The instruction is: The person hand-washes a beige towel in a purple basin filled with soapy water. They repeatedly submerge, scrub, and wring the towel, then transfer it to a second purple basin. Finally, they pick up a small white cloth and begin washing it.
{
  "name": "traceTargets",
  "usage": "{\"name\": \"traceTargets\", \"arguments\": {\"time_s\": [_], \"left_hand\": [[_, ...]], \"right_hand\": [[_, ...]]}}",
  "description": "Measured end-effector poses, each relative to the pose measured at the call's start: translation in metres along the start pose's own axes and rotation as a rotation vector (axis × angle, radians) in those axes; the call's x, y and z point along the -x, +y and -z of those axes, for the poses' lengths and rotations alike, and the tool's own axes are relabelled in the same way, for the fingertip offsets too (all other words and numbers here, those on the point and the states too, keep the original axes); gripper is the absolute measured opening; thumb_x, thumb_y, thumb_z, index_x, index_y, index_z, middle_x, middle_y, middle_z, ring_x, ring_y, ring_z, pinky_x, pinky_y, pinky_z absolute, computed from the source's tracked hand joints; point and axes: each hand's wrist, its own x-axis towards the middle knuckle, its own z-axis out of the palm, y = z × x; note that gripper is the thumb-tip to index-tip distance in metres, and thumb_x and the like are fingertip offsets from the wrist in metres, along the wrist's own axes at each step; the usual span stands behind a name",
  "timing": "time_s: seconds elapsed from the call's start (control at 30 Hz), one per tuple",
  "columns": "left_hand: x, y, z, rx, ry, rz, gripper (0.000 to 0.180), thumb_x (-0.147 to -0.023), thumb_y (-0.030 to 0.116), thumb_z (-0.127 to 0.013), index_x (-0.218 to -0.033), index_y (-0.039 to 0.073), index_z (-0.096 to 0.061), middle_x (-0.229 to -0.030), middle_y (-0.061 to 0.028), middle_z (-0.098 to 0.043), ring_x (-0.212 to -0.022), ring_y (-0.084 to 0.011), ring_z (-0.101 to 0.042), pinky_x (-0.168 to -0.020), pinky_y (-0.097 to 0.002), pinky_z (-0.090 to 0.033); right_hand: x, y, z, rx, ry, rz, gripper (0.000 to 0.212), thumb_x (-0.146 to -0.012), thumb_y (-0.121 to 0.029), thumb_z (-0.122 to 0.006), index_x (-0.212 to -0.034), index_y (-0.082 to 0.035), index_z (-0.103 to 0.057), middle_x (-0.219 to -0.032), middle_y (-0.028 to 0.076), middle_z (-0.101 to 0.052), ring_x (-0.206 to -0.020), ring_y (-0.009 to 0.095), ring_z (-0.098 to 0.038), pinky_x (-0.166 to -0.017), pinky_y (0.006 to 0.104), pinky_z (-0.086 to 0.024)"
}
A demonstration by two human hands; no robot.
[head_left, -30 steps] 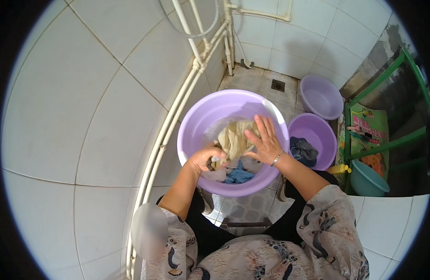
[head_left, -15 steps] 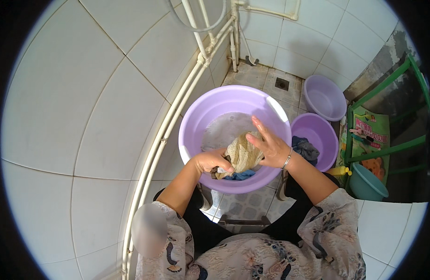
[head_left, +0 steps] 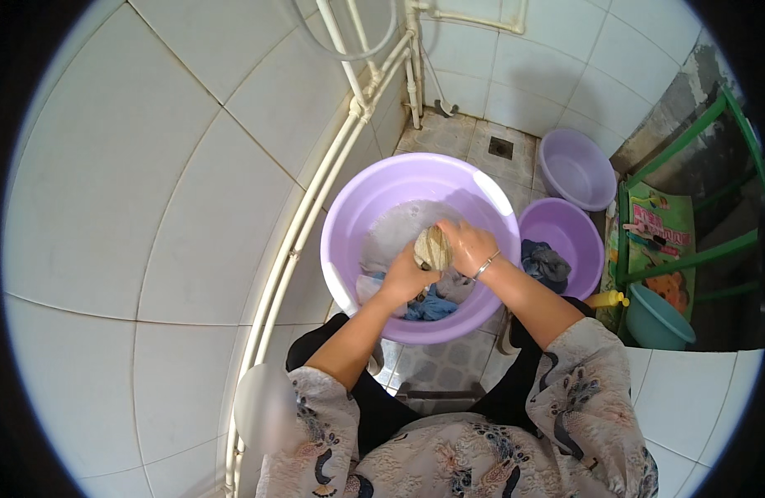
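Between my hands is a bunched beige-and-olive cloth [head_left: 433, 247], held over the large lilac washbasin [head_left: 342, 220]. My left hand [head_left: 407, 274] grips its near left side, fingers curled round it. From the right, my right hand [head_left: 472, 247] closes on the cloth's upper right edge; a silver bangle circles that wrist. Cloudy, sudsy water [head_left: 391, 236] fills the basin's bottom. Just below my hands lies a wet blue cloth [head_left: 432, 307], with a greyish cloth [head_left: 457, 287] beside it. The cloth's underside is hidden by my fingers.
Right of the washbasin, a purple basin [head_left: 586, 241] holds dark grey cloth [head_left: 546, 264]; a pale lilac basin [head_left: 576, 170] stands behind it. Further right are a green metal rack [head_left: 689, 270], a teal basin [head_left: 658, 319] and a yellow bottle [head_left: 606, 300]. White pipes [head_left: 295, 241] run along the left wall.
Both hands have moved slightly farther into the basin. My right hand, spread open before, now closes on the cloth, which is gathered smaller. More of the blue and greyish cloths shows.
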Motion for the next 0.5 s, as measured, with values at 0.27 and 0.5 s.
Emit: {"name": "traceTargets", "arguments": {"time_s": [0.27, 0.5], "left_hand": [[-0.024, -0.003, 0.016, -0.082, 0.056, -0.027, 0.062, -0.062, 0.018, -0.077, -0.114, -0.003, -0.050, -0.101, -0.0143, -0.061, -0.095, -0.0214, -0.059, -0.085, -0.0319, -0.045], [-0.016, 0.015, 0.058, 0.576, -0.283, 0.031, 0.087, -0.075, 0.053, -0.066, -0.138, 0.006, -0.031, -0.131, -0.0163, -0.045, -0.116, -0.0273, -0.048, -0.097, -0.0378, -0.038]], "right_hand": [[-0.028, 0.007, -0.019, -0.090, 0.099, -0.033, 0.046, -0.073, -0.013, -0.061, -0.116, -0.017, -0.045, -0.087, 0.019, -0.059, -0.072, 0.038, -0.060, -0.062, 0.0476, -0.049], [-0.023, 0.004, 0.000, -0.171, 0.371, 0.034, 0.056, -0.070, -0.006, -0.063, -0.121, -0.024, -0.047, -0.091, 0.013, -0.055, -0.073, 0.035, -0.061, -0.059, 0.0425, -0.049]]}}
